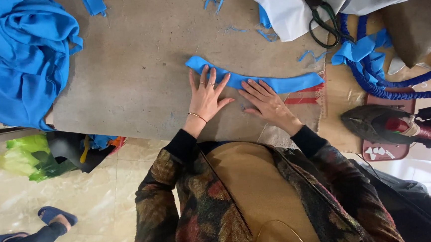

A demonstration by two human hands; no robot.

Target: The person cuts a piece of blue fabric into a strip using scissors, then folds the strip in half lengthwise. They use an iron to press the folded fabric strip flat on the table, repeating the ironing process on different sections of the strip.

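A long curved strip of blue fabric (278, 84) lies flat on the brown work table (138, 76). My left hand (206, 94) rests palm down with spread fingers, the fingertips pressing on the strip's left part. My right hand (267, 103) lies flat just beside it, its fingertips touching the strip's lower edge near the middle. Neither hand grips anything.
A heap of blue cloth (19, 53) fills the table's left end. Scissors (321, 17) lie on white fabric (288, 7) at the back right. A steam iron (395, 125) with a blue braided cord (393, 85) sits at the right. Another person's sandalled foot (57, 218) shows on the tiled floor.
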